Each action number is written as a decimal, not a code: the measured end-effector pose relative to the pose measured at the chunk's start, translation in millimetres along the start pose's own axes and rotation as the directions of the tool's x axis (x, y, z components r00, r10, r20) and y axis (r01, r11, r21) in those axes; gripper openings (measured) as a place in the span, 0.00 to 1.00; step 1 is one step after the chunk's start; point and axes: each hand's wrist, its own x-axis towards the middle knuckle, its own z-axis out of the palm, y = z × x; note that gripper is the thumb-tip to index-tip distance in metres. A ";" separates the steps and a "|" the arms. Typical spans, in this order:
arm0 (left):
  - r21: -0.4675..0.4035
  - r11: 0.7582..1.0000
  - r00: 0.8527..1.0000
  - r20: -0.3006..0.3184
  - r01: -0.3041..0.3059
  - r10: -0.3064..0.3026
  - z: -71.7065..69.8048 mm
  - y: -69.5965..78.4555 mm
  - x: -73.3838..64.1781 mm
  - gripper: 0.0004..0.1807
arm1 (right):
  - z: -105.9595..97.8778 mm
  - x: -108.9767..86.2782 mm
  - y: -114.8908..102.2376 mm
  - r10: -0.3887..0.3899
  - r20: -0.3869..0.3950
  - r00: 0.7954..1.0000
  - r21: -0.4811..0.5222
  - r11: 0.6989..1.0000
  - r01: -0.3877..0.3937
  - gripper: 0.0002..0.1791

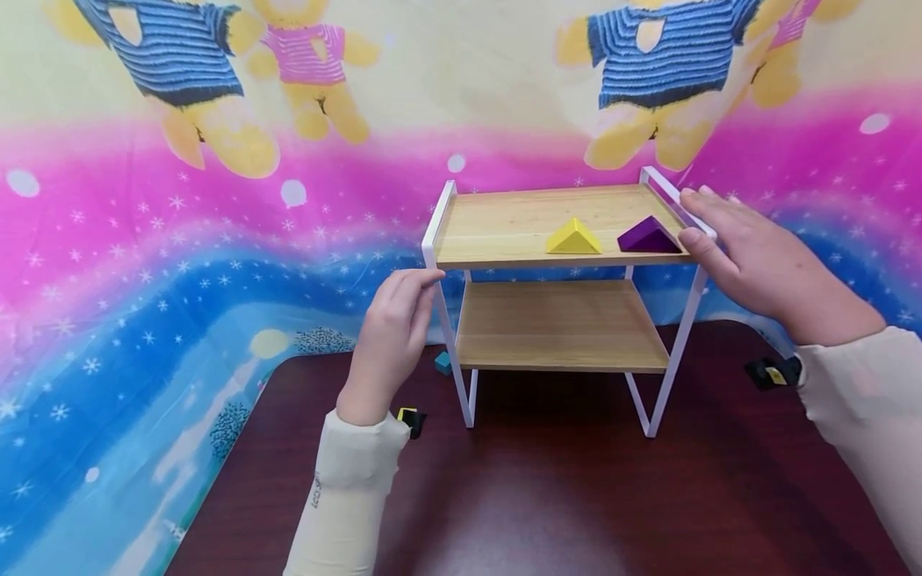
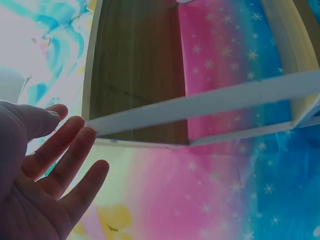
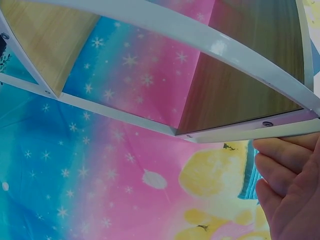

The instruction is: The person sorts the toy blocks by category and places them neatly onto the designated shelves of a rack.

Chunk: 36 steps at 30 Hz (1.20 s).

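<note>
A small two-tier shelf with wooden boards and a white metal frame stands upright in front of me. On its top board sit a yellow triangular block and, to the right, a purple triangular block. My left hand is at the front left corner, fingertips right at the white post below the top board. At the other end, my right hand has its extended fingers along the white side rail, thumb near the front corner. Neither hand holds a block.
The shelf stands on a dark red-brown table. A small teal block lies beside its left leg. Behind it hangs a colourful cloth printed with bears. Black straps show by both wrists.
</note>
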 end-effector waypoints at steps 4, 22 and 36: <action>0.022 0.999 0.999 0.006 0.035 -0.035 -1.8 -6.1 -5.9 0.14 | -0.2 -0.1 -0.1 -0.001 -0.002 1.000 -0.003 1.000 0.001 0.37; 0.094 0.970 0.966 0.107 0.226 -0.235 -4.6 -42.5 -30.7 0.15 | -0.7 -0.3 0.0 0.013 0.010 1.000 0.009 1.000 -0.013 0.37; 0.207 0.905 0.872 0.256 0.371 -0.416 10.9 -80.1 -64.5 0.13 | -0.8 0.0 0.4 0.008 0.002 1.000 0.005 1.000 -0.008 0.37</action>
